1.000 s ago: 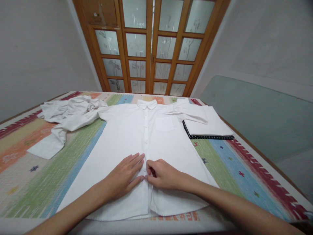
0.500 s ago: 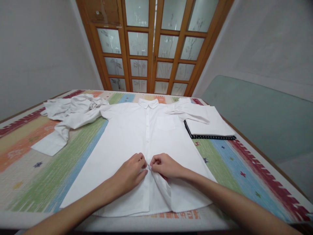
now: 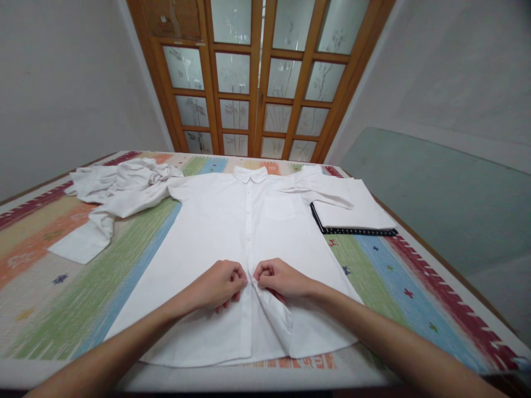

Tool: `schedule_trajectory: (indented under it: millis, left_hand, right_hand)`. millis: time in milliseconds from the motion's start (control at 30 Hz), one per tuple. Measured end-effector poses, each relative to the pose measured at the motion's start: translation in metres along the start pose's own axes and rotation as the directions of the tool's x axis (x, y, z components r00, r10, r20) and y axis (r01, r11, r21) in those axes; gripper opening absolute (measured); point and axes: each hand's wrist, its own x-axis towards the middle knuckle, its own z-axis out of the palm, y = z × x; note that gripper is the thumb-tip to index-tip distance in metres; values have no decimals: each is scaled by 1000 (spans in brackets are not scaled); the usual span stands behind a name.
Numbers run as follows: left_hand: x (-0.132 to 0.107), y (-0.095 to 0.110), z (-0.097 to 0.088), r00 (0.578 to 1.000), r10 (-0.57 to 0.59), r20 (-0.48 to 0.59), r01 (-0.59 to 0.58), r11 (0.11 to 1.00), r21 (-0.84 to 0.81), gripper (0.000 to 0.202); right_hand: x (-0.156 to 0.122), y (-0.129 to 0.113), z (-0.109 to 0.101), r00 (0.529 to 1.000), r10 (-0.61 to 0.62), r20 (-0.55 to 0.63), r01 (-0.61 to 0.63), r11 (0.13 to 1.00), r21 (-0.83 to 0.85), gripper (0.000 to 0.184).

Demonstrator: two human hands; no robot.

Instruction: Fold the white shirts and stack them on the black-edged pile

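A white button-up shirt (image 3: 215,221) lies spread front side up, its collar at the far end and its hem toward me. My left hand (image 3: 226,283) pinches the front edge of the shirt low on the placket. Close beside it, my right hand (image 3: 277,278) grips the other front edge at the same height. Below my fingers the two front panels part, and the right one is lifted in a fold. Buttons show along the placket above my hands; any button between my fingertips is hidden.
A crumpled white garment (image 3: 124,185) lies at the far left, one sleeve stretched toward me. On the right, a folded white cloth (image 3: 357,213) rests on a black dotted-edged one (image 3: 360,232), near the shirt's sleeve. A striped tablecloth (image 3: 95,298) covers the table; wooden glass doors (image 3: 257,99) stand behind.
My left hand's fingers have curled in more tightly, and the hand has turned slightly at the placket. My right hand keeps nearly the same hold on the shirt.
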Motion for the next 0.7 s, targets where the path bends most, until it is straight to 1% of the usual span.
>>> schedule_trajectory:
  millis: [67,167,233,400,567,700]
  left_hand:
    - [3,-1,-1,998,-22,54,26,997,-71,18]
    - [8,-2,-3,992,-12,126,31,988,-152,20]
    - [11,-4,-4,989,-5,151,35,980,-198,22]
    - [13,-8,-4,988,10,153,29,967,-253,22]
    - [12,-7,-5,989,11,147,27,966,-255,20]
    - [13,-6,-6,986,5,164,36,968,-248,19]
  right_hand:
    - [1,1,0,1000,-5,-12,5,1000,4,13]
    - [2,2,1,999,-9,-34,8,1000,-21,12]
    - [2,1,1,999,-2,-44,0,999,-37,11]
    - [0,-3,1,999,14,-34,-14,1000,-24,11]
    - [2,-4,3,998,25,-51,-23,998,57,9]
    - [5,-4,3,997,35,-68,-31,998,60,9]
